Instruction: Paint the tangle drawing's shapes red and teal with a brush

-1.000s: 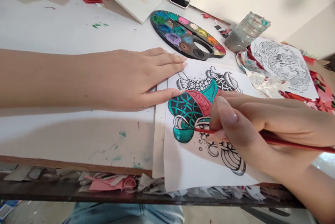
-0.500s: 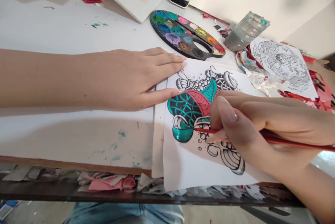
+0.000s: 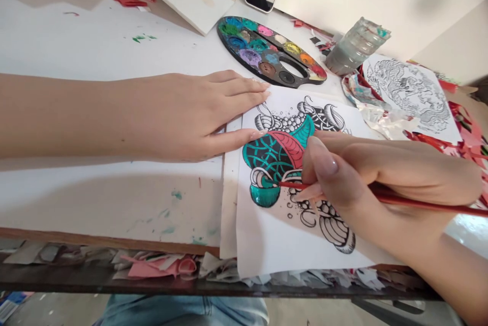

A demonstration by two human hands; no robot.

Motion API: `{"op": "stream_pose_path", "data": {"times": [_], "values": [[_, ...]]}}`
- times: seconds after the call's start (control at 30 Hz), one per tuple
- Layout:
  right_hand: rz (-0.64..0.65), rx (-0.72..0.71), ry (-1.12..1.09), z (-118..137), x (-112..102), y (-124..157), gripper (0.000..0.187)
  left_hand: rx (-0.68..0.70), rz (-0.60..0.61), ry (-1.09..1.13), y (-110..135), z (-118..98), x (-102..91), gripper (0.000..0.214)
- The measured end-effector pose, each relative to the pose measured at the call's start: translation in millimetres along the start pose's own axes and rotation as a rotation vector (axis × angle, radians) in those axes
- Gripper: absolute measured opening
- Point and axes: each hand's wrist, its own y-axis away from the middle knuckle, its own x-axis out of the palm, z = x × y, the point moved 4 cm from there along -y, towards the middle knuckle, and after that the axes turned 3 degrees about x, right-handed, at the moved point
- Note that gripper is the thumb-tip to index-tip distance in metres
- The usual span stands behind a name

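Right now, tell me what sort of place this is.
Likely an art workspace, judging by the dark oval paint palette, the translucent ribbed plastic cup and the white paper drawing partly painted teal and red.

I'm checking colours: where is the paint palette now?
In the head view, the paint palette lies at upper centre, just beyond the left hand and the drawing sheet, with the plastic container close on its right.

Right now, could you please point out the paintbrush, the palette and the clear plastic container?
Paintbrush point(image 3: 415, 202): head view, on its red handle.
Palette point(image 3: 302, 81): head view, on its bare dark edge.
Clear plastic container point(image 3: 355, 47): head view, on its side wall.
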Motion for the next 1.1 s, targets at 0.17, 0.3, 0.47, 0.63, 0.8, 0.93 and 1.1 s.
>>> {"op": "stream_pose_path", "data": {"times": [0.17, 0.3, 0.47, 0.63, 0.8, 0.93, 1.1], "values": [[-0.009, -0.011, 0.024, -1.7, -0.7, 1.1, 0.055, -0.005, 0.003, 0.000, 0.5, 1.2, -0.3, 0.091], [-0.034, 0.013, 0.000, -3.7, -3.0, 2.2, 0.054, -0.007, -0.007, -0.004, 0.4, 1.7, 0.9, 0.092], [-0.003, -0.018, 0.027, -2.8, -0.2, 1.0, 0.051, -0.015, -0.013, 0.010, -0.3, 2.6, 1.1, 0.094], [0.005, -0.005, -0.026, -0.9, -0.1, -2.1, 0.050, -0.010, -0.022, 0.028, 0.2, 5.1, 2.4, 0.095], [-0.013, -0.008, 0.007, -2.8, -1.0, 0.1, 0.048, -0.010, -0.025, 0.037, 1.1, 5.9, 2.5, 0.095], [-0.074, 0.000, 0.012, -7.2, -2.0, 4.9, 0.051, -0.016, -0.014, 0.051, 1.9, 0.5, -1.0, 0.089], [-0.070, -0.006, -0.013, -7.2, -1.6, 5.5, 0.048, -0.030, -0.005, 0.058, 1.1, -1.0, -1.9, 0.088]]}}
